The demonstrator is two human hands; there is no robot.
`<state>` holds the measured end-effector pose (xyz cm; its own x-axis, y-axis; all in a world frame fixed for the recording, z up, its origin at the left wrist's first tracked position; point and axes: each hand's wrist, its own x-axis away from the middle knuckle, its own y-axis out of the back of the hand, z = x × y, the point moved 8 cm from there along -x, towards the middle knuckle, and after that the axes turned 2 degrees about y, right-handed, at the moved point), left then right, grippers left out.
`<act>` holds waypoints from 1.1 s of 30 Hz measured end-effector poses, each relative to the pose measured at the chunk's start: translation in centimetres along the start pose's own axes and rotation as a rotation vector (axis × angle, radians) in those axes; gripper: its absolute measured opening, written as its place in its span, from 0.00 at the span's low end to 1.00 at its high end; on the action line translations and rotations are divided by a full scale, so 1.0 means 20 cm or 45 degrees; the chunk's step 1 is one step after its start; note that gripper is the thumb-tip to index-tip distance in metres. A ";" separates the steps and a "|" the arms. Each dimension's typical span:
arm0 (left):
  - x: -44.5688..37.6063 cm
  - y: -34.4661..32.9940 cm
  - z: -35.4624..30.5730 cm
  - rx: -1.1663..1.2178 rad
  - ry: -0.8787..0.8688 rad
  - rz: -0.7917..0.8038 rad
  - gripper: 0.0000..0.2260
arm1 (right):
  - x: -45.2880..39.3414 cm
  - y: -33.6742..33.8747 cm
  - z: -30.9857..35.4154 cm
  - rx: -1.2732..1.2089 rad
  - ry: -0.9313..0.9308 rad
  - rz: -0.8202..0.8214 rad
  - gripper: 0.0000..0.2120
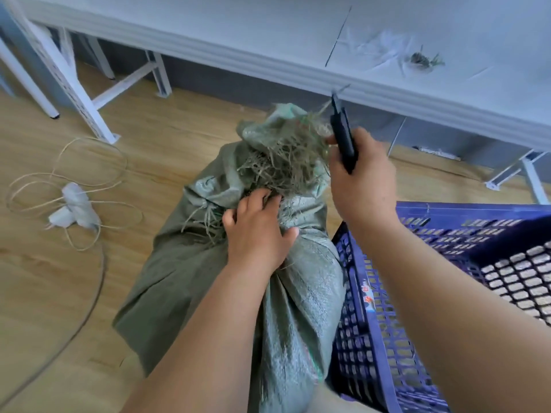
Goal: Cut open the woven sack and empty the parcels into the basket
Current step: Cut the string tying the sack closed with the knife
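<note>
A grey-green woven sack (190, 263) lies on the wooden floor in the middle, its bunched mouth frayed into loose strands (283, 156). My left hand (256, 231) grips the gathered sack fabric just below the frayed mouth. My right hand (362, 177) holds a black-handled cutter (343, 135), its blade pointing up beside the right side of the sack's mouth. A blue plastic lattice basket (372, 338) stands right against the sack on the right. No parcels show; the sack hides its contents.
A white table (298, 70) runs across the back, with scraps of strand on top and metal legs (98, 93) at left and right. Loose string and a white plug strip (74, 207) lie on the floor at left, with a cable trailing toward me.
</note>
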<state>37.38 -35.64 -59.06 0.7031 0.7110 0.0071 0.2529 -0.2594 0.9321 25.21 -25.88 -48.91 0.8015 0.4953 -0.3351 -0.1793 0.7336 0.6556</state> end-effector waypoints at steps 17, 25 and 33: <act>0.01 0.04 0.23 0.260 0.272 0.108 0.45 | -0.02 -0.62 0.35 -0.056 0.160 0.871 0.15; -0.03 0.01 0.28 0.306 0.426 0.203 0.51 | 0.09 -0.41 0.01 0.061 -0.093 0.402 0.15; 0.02 0.51 0.15 0.065 0.309 -0.148 0.16 | 0.05 -0.59 -0.01 -0.405 -0.402 0.699 0.13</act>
<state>42.12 -39.93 -50.68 0.4892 0.8722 -0.0064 0.3597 -0.1951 0.9125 27.94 -34.01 -57.15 0.6661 0.7092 0.2307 -0.7241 0.5409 0.4278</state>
